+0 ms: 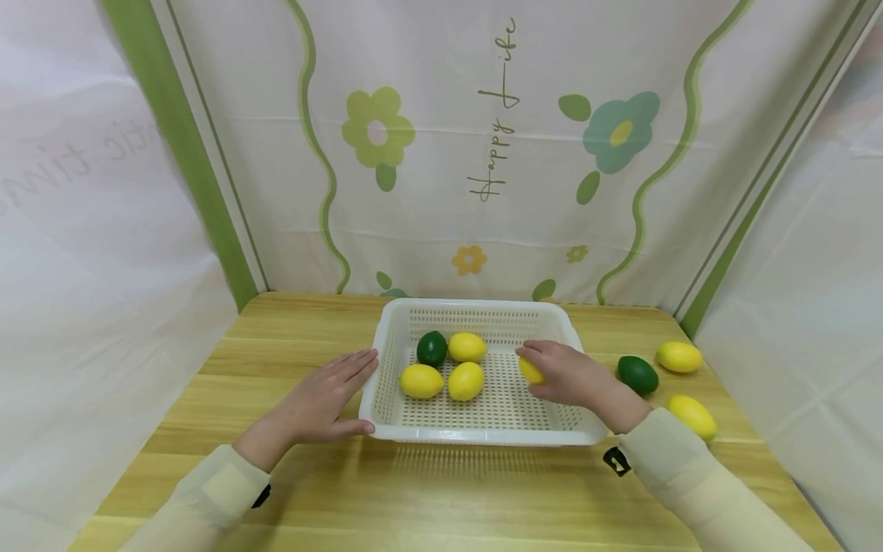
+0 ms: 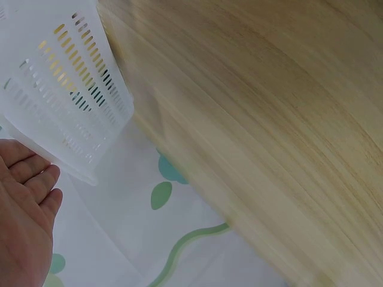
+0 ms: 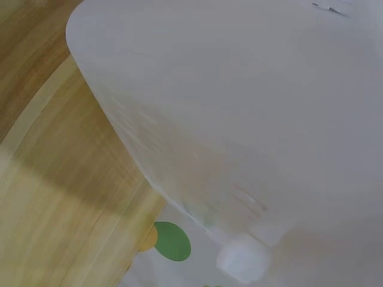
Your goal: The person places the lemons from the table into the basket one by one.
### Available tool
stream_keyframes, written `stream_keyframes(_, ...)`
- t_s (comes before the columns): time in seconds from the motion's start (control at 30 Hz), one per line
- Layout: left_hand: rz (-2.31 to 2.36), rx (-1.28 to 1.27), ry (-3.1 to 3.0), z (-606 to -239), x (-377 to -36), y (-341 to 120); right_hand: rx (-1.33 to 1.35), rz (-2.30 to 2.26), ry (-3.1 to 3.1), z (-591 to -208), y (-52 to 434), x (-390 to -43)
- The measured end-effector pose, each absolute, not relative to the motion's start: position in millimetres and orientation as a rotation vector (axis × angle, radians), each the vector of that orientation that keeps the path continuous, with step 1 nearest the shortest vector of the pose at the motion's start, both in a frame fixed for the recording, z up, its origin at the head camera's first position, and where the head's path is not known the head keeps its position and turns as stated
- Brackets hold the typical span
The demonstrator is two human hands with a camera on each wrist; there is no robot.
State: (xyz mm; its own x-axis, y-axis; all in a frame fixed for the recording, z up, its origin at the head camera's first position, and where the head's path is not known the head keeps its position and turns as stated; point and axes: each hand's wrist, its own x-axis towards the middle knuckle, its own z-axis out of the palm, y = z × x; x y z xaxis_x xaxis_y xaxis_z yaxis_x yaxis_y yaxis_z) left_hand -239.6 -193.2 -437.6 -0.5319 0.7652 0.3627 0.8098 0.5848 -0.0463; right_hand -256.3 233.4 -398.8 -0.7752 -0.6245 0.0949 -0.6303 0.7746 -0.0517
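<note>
Your right hand [image 1: 567, 373] grips a lemon [image 1: 530, 372] (left hand [image 1: 320, 397], fingers straight, touches the basket [image 1: 483, 437]); dropped high, it might roll.

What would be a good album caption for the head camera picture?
Right hand holding a lemon inside a white basket, left hand touching its rim.

Smooth plastic, wood grain and soft creased cloth.
White basket [image 1: 483, 437] in smooth, perforated plastic, with a mild gloss along the rim. Smooth, hard-looking skins on the yellow lemons [image 1: 465, 382], with a glossier finish on the dark green fruits [image 1: 431, 350]. Wood grain under a satin sheen across the table [image 1: 455, 510]. Thin, matt, lightly creased cloth in the printed curtain [image 1: 428, 218]; matt cloth in the pale sleeves [image 1: 697, 471].
</note>
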Motion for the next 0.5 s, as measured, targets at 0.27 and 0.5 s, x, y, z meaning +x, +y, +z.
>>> stream_keyframes(0.27,-0.185,-1.279,-2.461,-437.3,-239.1,-192.9,0.998,0.118,-2.953,-403.0,232.9,-255.7)
stream_keyframes(0.5,-0.176,-1.271,-2.476,-436.5,-238.5,-192.8,0.998,0.116,-2.954,-402.2,233.1,-254.0)
